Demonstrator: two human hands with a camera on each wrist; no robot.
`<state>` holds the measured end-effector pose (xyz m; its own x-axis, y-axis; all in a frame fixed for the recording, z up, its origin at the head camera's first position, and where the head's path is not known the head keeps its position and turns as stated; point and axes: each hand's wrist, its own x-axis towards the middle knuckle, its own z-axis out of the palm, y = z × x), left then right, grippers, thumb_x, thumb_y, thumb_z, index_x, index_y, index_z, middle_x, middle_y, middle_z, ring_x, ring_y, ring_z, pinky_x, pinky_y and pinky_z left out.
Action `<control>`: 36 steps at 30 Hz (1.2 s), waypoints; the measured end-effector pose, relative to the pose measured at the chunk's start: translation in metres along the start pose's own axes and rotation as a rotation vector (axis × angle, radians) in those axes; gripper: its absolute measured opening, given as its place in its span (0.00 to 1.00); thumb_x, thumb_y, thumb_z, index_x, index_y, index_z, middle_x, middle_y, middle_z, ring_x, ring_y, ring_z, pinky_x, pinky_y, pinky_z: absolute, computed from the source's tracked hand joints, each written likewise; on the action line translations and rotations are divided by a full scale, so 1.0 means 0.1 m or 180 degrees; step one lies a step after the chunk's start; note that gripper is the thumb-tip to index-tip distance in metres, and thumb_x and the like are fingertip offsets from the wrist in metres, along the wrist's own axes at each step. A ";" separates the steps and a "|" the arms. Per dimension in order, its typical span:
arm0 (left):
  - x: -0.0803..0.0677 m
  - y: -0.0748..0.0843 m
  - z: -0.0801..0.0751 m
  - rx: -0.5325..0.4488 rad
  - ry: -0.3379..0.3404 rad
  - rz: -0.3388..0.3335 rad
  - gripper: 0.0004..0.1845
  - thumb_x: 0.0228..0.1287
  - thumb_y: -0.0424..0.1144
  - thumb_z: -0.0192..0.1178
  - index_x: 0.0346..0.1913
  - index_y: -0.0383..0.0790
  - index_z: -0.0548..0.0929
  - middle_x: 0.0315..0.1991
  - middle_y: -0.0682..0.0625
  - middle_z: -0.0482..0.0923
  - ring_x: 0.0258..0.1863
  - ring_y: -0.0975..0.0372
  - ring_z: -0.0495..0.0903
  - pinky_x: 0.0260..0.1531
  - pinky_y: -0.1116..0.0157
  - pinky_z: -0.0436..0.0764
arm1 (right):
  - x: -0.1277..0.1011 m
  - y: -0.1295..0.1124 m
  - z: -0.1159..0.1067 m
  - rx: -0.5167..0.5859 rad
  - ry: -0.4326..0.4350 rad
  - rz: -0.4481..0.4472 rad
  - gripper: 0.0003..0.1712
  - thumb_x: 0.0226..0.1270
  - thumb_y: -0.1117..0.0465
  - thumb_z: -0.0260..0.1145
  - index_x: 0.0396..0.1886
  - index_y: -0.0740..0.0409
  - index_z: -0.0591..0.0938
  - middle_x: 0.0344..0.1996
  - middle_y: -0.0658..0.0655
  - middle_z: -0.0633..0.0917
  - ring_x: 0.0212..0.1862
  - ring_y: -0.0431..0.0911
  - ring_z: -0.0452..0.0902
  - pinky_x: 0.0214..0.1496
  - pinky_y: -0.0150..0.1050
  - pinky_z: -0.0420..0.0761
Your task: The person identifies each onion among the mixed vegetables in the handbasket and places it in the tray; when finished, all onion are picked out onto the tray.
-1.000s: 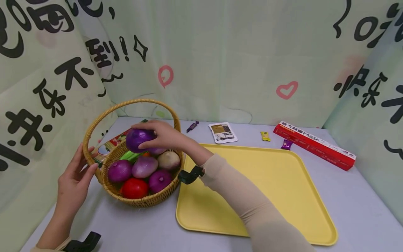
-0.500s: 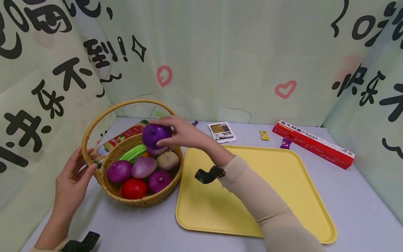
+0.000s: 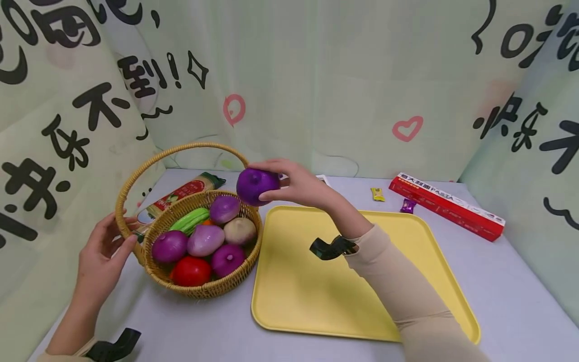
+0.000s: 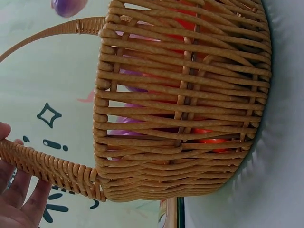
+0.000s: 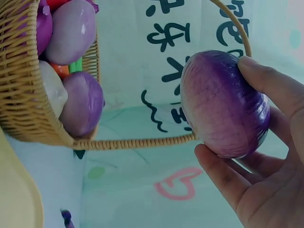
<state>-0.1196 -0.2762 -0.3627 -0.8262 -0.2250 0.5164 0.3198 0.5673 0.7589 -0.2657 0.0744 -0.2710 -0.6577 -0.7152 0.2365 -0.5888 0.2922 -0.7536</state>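
My right hand grips a dark purple onion by its sides, lifted just past the basket's right rim. In the right wrist view, the onion looks shiny and paler on one side, with thumb and fingers around it. My left hand holds the left side of the wicker basket's arched handle; the left wrist view shows fingers on both sides of that handle. Inside the basket lie several purple onions, a tomato, a green ridged vegetable and a beige round vegetable.
A yellow tray lies right of the basket, under my right forearm. Behind the basket is a red and green packet. A red pasta box, a yellow sachet and a purple wrapped sweet lie at the back right.
My right hand has carried the onion rightward, from above the basket's contents to its right rim. An onion beneath it now shows fully. The left hand keeps its hold on the handle.
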 end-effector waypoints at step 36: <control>-0.01 -0.05 -0.04 0.0007 -0.0114 -0.0092 0.30 0.65 0.30 0.56 0.69 0.49 0.65 0.49 0.72 0.75 0.48 0.80 0.75 0.44 0.88 0.72 | -0.63 0.79 -0.17 0.0338 0.0427 0.0549 0.35 0.59 0.59 0.69 0.67 0.45 0.69 0.65 0.56 0.69 0.59 0.57 0.75 0.54 0.45 0.81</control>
<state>-0.1184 -0.2823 -0.3658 -0.8512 -0.2127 0.4797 0.2947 0.5627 0.7724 -0.2781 0.1533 -0.3352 -0.8048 -0.5678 0.1727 -0.4144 0.3292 -0.8485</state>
